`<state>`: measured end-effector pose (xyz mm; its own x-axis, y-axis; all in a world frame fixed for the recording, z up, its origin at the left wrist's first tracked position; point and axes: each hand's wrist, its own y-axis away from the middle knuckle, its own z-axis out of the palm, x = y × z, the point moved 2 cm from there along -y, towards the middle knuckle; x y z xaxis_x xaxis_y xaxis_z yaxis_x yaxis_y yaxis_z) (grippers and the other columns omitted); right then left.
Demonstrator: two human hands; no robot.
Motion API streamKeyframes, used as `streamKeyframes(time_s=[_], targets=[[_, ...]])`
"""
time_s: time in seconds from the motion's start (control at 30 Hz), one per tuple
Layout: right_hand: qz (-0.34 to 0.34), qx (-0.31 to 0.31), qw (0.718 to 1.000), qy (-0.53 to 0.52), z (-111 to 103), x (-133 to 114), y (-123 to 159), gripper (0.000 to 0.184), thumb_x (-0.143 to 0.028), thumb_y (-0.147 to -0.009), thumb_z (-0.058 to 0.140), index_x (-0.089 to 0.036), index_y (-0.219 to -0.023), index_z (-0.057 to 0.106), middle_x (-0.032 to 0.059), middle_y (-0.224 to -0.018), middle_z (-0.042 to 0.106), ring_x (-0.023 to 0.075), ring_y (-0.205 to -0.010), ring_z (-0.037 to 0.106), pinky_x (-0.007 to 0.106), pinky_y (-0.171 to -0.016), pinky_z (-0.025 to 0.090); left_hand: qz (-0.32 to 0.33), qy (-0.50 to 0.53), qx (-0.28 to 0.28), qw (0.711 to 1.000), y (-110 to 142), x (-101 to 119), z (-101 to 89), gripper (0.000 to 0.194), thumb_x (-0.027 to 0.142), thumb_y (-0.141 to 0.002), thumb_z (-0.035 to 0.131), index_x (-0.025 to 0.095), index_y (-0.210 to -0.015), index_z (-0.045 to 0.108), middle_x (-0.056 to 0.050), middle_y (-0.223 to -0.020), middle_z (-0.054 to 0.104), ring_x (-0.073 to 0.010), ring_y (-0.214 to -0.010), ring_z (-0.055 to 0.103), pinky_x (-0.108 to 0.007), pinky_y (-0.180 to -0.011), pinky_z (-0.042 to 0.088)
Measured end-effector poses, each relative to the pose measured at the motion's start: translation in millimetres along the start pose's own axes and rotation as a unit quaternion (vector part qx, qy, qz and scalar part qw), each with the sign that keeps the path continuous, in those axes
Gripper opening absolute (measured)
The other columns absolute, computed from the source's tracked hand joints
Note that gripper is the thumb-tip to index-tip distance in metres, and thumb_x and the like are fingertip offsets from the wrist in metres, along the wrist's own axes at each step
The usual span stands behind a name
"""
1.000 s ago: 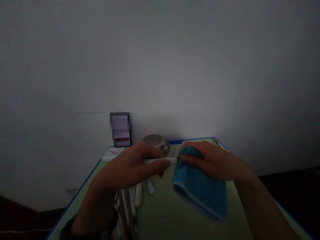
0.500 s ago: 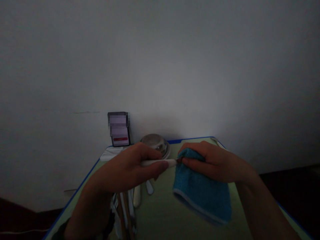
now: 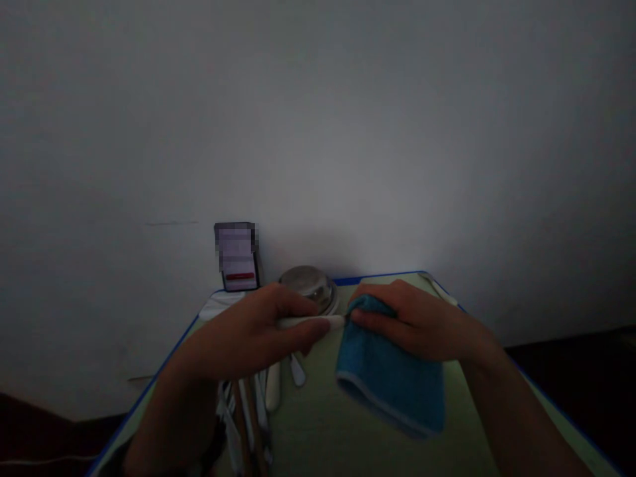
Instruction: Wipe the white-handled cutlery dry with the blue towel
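Observation:
My left hand (image 3: 258, 324) is closed around the white handle (image 3: 335, 322) of a utensil, held level above the table. A short dark bit of its neck shows at the handle's right end; the rest is hidden under a blue cloth (image 3: 390, 384), so its kind does not show. My right hand (image 3: 417, 321) pinches the cloth around that hidden part, thumb in front. The cloth's lower part hangs down, with a pale edge along the bottom.
Behind my hands sits a shiny metal bowl (image 3: 305, 281). A phone (image 3: 238, 258) leans on the wall at the back left. Several utensils (image 3: 248, 424) lie under my left forearm, beside a small spoon-like handle (image 3: 297, 371). A pale utensil (image 3: 440, 289) lies at the table's (image 3: 318, 430) back right.
My right hand and the cloth have moved slightly right, then back left against the handle's end. My left hand keeps its grip, and the view has shifted a little.

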<state>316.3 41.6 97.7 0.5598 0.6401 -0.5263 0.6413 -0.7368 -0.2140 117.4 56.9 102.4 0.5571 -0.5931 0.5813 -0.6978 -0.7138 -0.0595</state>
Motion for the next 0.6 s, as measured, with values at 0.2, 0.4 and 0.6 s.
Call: streamKeyframes(time_s=[0.2,0.4,0.6], targets=[[0.003,-0.026,1.000,-0.010,-0.5,-4.6,1.8,0.020,-0.026,-0.092,0.040,-0.014,-0.094,0.056,0.0024,-0.082,0.060,0.0122,-0.074,0.055,0.024,-0.068,0.040,-0.033,0.013,0.053,0.998,3.0,-5.8,-1.3,0.030,0.041,-0.080,0.053,0.017,-0.072,0.068,0.001,-0.063,0.060,-0.0116,-0.060,0.056,-0.018,-0.054,0.043],[0.013,-0.011,0.999,-0.030,1.1,-4.3,-0.2,0.018,-0.028,-0.091,0.042,-0.016,-0.090,0.055,0.0003,-0.079,0.058,0.0113,-0.071,0.054,0.023,-0.066,0.039,-0.033,0.052,0.014,0.998,0.6,-8.6,-1.9,0.032,0.040,-0.081,0.051,0.016,-0.064,0.065,0.002,-0.058,0.057,-0.0099,-0.056,0.052,-0.016,-0.051,0.042],[0.066,-0.049,0.991,-0.102,3.3,-3.9,1.9,0.021,-0.022,-0.091,0.034,-0.017,-0.094,0.054,0.0022,-0.089,0.060,0.0142,-0.078,0.055,0.028,-0.071,0.040,-0.040,0.049,-0.001,0.998,-2.3,-12.3,-5.2,0.034,0.040,-0.081,0.051,0.015,-0.060,0.062,0.004,-0.050,0.049,-0.0083,-0.047,0.044,-0.016,-0.044,0.037]])
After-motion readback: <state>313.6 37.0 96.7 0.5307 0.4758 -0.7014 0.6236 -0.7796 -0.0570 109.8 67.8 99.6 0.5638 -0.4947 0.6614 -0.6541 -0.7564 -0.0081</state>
